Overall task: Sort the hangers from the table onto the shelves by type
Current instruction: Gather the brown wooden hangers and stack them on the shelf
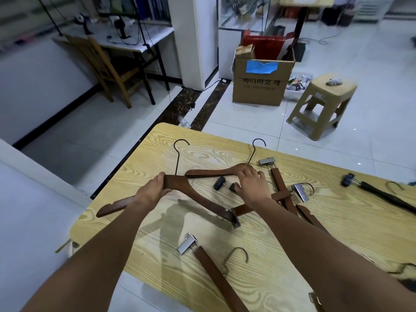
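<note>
Several hangers lie on a light wooden table (258, 262). My left hand (155, 188) grips the neck of a brown wooden coat hanger (202, 202) with a black hook, lifted slightly off the table. My right hand (253, 186) rests with curled fingers on a second brown coat hanger (213, 173) just behind it. Brown clip hangers with metal clips lie crossed to the right (280, 183), and another clip hanger (216, 275) lies near the front edge. A black clip hanger (382, 194) lies at the far right. No shelves are in view.
A cardboard box (261, 84) and a beige plastic stool (324, 104) stand on the tiled floor beyond the table. A wooden chair (105, 64) and a white desk (135, 39) are at the back left. A white surface (27, 210) lies left of the table.
</note>
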`<state>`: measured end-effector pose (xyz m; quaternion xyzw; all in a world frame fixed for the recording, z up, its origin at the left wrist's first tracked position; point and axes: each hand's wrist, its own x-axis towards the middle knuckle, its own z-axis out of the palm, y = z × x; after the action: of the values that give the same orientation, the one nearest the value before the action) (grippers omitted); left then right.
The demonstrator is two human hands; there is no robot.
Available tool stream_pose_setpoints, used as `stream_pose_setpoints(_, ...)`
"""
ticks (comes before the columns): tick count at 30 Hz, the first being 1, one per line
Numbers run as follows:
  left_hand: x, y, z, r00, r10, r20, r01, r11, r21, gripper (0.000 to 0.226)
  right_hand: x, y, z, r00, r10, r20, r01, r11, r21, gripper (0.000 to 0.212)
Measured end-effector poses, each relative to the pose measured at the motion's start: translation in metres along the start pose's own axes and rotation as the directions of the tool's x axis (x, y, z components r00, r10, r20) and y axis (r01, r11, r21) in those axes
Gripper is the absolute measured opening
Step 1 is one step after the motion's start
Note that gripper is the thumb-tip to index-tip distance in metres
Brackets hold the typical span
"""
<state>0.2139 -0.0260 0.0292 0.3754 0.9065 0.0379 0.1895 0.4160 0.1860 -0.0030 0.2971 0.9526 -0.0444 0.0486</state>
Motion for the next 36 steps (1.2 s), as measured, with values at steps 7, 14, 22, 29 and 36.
stream_pose_setpoints(7, 0.014, 0.01, 0.006, 0.995, 0.095, 0.01, -0.094, 0.995, -0.032, 0.048, 0.002, 0.014, 0.016, 0.994, 0.073, 0.087, -0.074, 0.997, 0.004, 0.04)
stream_pose_setpoints(14, 0.029, 0.015, 0.007, 0.99, 0.132, 0.045, -0.134, 0.99, 0.039, 0.056, 0.007, 0.024, 0.026, 0.986, 0.12, 0.119, -0.122, 0.993, 0.007, 0.04)
stream_pose_setpoints(22, 0.036, 0.015, -0.001, 0.988, 0.152, 0.013, -0.152, 0.986, 0.066, 0.057, 0.011, 0.027, 0.024, 0.985, 0.116, 0.129, -0.12, 0.993, 0.017, 0.039)
stream_pose_setpoints(29, 0.045, 0.014, -0.003, 0.99, 0.137, 0.018, -0.137, 0.988, 0.065, 0.057, 0.019, 0.032, 0.024, 0.983, 0.116, 0.143, -0.118, 0.993, 0.006, 0.04)
stream_pose_setpoints(36, 0.051, 0.008, 0.006, 0.99, 0.137, 0.019, -0.138, 0.988, 0.065, 0.06, 0.026, 0.03, 0.037, 0.965, 0.103, 0.242, -0.11, 0.994, 0.018, 0.042)
